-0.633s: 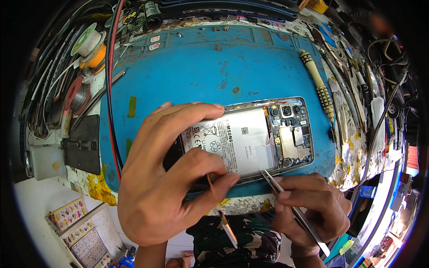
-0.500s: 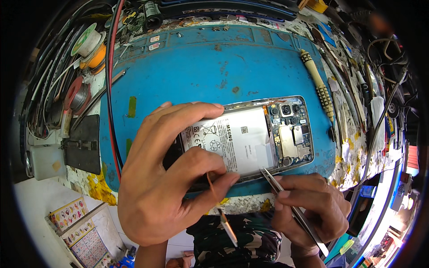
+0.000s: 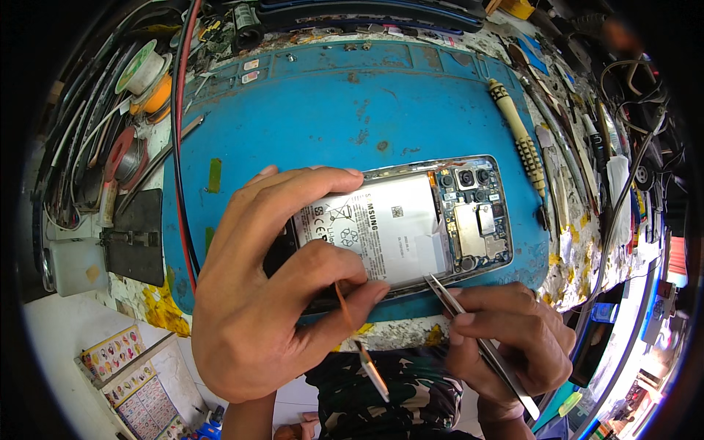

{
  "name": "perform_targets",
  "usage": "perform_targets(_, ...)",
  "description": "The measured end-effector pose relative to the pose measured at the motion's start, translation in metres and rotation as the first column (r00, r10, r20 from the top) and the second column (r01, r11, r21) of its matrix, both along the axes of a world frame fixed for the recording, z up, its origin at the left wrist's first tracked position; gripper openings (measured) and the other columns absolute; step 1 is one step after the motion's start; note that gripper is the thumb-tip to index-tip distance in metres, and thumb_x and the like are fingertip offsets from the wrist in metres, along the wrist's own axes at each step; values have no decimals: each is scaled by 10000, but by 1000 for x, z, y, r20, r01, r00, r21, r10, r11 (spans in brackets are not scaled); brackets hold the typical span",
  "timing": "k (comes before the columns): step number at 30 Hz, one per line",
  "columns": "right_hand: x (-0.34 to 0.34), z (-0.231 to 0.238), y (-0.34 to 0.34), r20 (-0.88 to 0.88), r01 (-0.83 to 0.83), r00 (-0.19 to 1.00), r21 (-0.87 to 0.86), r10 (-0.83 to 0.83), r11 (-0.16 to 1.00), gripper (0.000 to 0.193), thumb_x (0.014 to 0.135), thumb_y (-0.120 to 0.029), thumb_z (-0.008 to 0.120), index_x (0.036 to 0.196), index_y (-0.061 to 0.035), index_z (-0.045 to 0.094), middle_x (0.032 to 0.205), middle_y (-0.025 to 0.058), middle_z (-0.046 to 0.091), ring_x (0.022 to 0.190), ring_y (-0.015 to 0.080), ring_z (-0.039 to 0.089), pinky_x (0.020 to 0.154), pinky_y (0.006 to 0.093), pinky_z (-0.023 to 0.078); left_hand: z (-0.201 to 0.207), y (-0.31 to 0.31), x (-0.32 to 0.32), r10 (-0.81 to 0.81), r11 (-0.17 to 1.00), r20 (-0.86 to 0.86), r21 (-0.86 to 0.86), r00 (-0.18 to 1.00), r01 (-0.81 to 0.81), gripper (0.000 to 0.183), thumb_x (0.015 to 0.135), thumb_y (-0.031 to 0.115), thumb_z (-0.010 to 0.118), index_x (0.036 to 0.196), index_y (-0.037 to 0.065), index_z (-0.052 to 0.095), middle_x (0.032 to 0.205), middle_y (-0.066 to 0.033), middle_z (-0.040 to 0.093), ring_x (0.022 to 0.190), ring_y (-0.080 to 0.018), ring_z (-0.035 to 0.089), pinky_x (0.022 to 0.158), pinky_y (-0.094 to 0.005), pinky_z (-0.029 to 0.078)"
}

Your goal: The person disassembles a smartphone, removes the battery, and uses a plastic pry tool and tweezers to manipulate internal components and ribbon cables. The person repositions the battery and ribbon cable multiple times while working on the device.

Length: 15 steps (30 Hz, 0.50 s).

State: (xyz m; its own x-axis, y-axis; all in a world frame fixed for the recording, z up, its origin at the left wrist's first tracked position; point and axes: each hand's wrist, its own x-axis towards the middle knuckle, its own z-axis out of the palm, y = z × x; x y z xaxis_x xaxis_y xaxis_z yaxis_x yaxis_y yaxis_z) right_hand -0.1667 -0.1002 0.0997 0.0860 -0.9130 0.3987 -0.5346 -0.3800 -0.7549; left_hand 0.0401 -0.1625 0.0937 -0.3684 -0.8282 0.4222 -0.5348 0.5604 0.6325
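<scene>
An opened smartphone (image 3: pixel 500 220) lies tilted on the blue mat, showing its white battery (image 3: pixel 403 242) and the circuit board (image 3: pixel 469 227) with camera modules at the right end. My left hand (image 3: pixel 271 293) spans the phone's left part, fingertips on the far edge and thumb at the near edge, gripping it. A thin copper-coloured strip (image 3: pixel 343 304) passes between its curled finger and thumb; below the hand hangs a narrow piece with a shiny end (image 3: pixel 374 374), and I cannot tell whether they join. My right hand (image 3: pixel 513 337) pinches metal tweezers (image 3: pixel 488 352), tips at the battery's lower right corner.
A cream patterned pen-shaped tool (image 3: pixel 517 132) lies right of the phone on the blue mat (image 3: pixel 293 110). Wire spools (image 3: pixel 147 66) and red and black cables (image 3: pixel 180 147) are at left. Assorted tools and cables crowd the right edge.
The view has shifted very slightly, with the phone and mat a little further left. Both hands keep their grips, and the tweezer tips stay by the same battery corner.
</scene>
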Motion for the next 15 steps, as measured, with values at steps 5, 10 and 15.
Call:
perform_targets(5,2,1,2,31,55,998,44,-56,998,267,662,50,800,883,-78,724,887,94,738,741,192,724,629,285,585,4,-1,3,-29,1000,53,10,998,29,290,552,82,848,761,68,648,1209,-178,664,1135,-351,626,1087,-500,396)
perform_targets(10,2,-1,2,-1,38,999,3,-38,999,168,747,-63,794,838,-9,664,810,197,713,698,243,706,637,311,548,8,-2,6,-62,998,103,27,993,60,298,562,70,853,778,78,649,1240,-175,650,1160,-352,618,1101,-516,381)
perform_targets(15,-1,-1,0,-3,-2,1000,4,2,1000,182,736,-62,800,843,-5,665,811,201,712,705,249,707,637,313,548,8,-2,6,-59,998,102,33,993,56,297,566,65,851,781,80,646,1246,-174,646,1166,-351,616,1107,-518,374)
